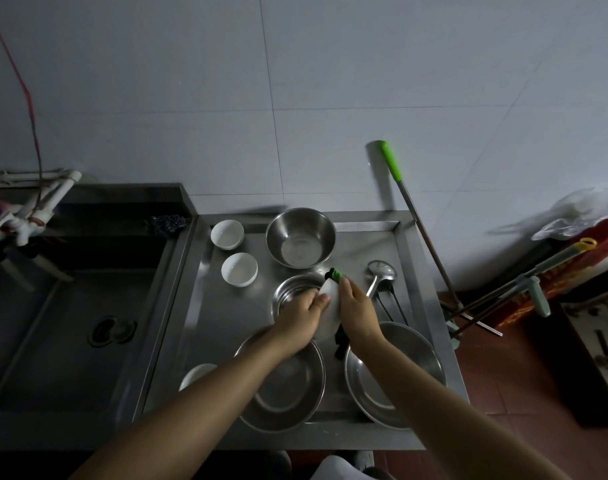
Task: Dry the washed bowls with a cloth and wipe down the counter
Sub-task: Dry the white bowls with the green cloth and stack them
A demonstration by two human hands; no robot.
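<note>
I hold a small white bowl [330, 295] tilted on its side above the steel counter [198, 306]. My left hand [300, 318] grips its left rim. My right hand [358, 315] presses a green and black cloth [333, 274] against the bowl's other side; the green end pokes out above my fingers and a dark end hangs below my wrist. Two white bowls [227, 234] [239, 269] stand at the back left. A third white bowl [195, 375] is partly hidden by my left forearm. A deep steel bowl [300, 242] stands at the back.
A small steel bowl [290, 299] lies under my hands, with two wide steel basins [285, 393] [396, 372] in front. A ladle [380, 275] and dark utensils [394, 306] lie to the right. A sink [70, 323] with a tap [35, 211] is on the left; mop handles [413, 216] lean right.
</note>
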